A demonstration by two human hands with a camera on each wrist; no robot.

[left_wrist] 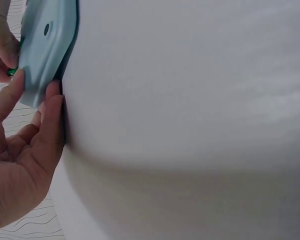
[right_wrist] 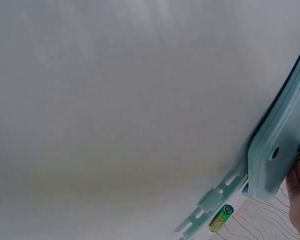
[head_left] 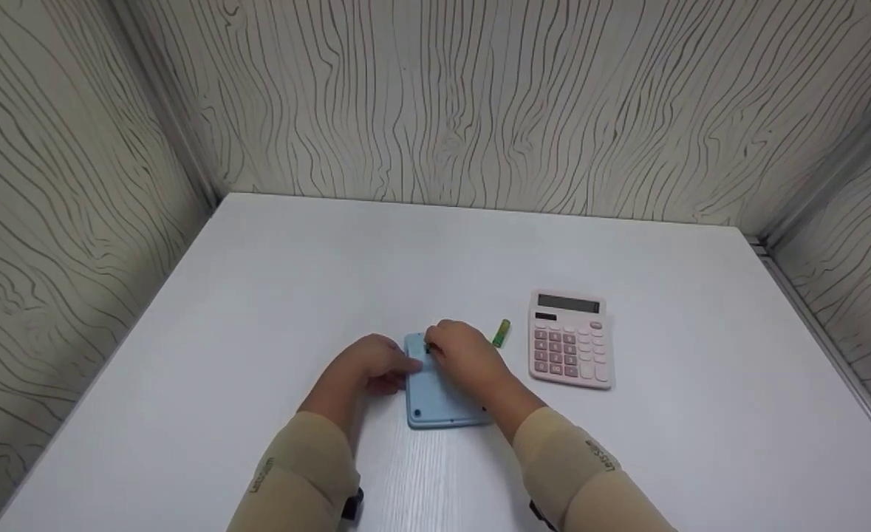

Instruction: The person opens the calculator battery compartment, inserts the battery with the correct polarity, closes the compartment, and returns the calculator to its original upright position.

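Observation:
A light blue calculator (head_left: 435, 403) lies with its back up on the table. My left hand (head_left: 380, 361) grips its left edge, thumb on the back and fingers at the side, as the left wrist view also shows. Over the upper part of the back is my right hand (head_left: 468, 358), its fingertips pinching a small green battery (left_wrist: 12, 72) against the calculator. Most of that battery is hidden by the fingers. Another green battery (head_left: 501, 333) lies just right of my right hand. In the right wrist view a light blue battery cover (right_wrist: 210, 201) lies beside this loose battery.
A pink calculator (head_left: 570, 340) lies face up to the right of the loose battery. The white table (head_left: 272, 281) meets wood-grain patterned panels (head_left: 442, 103) at the back, with more panels on both sides.

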